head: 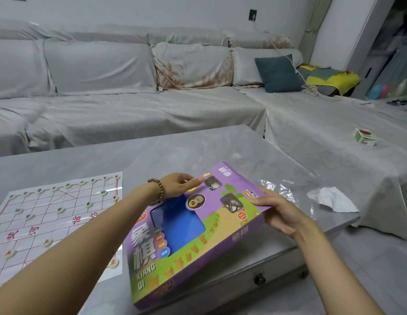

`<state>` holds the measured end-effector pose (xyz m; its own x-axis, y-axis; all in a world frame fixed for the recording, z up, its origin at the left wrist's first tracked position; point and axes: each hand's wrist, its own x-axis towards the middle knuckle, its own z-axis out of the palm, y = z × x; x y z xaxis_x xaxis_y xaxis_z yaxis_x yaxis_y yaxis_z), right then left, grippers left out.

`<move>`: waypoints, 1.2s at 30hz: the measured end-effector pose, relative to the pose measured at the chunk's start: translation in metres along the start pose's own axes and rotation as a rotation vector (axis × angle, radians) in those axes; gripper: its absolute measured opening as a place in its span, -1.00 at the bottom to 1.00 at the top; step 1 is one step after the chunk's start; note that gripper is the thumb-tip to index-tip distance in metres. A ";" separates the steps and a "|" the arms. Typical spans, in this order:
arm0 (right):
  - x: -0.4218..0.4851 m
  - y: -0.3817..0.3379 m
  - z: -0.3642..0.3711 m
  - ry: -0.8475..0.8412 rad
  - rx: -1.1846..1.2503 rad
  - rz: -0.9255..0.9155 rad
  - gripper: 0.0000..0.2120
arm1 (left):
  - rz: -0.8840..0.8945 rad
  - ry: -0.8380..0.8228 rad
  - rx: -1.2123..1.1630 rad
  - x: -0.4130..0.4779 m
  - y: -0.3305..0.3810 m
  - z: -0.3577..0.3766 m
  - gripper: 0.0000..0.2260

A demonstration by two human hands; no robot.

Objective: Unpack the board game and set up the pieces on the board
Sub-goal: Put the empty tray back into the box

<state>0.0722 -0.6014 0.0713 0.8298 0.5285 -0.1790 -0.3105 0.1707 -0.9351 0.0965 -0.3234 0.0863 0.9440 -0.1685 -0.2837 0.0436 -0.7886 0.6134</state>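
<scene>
Item: game box (211, 226), cardboard; likely light, stiff. Best gripped at the edges, where left hand (177, 185) and right hand (279, 212) pinch it.

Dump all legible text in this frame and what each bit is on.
"象棋": game box, large white characters.
"XIANG QI": same box, beneath them.
"14+": red badge on the box.
"河", "界": red, on the board.
Pieces, small box labels, green carton: too small or blurred to read.

1 head-worn view, facing forward and down, close above game box (220, 223)
</scene>
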 end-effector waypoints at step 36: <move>0.117 -0.028 0.110 0.460 -0.215 -0.623 -0.73 | 0.174 0.918 -0.783 -0.032 -0.018 -0.047 -0.76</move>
<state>0.1273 -0.4525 0.1104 0.9436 -0.0148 0.3309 0.3298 0.1324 -0.9347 0.0813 -0.2761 0.1186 0.8235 0.4942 0.2786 -0.2202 -0.1740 0.9598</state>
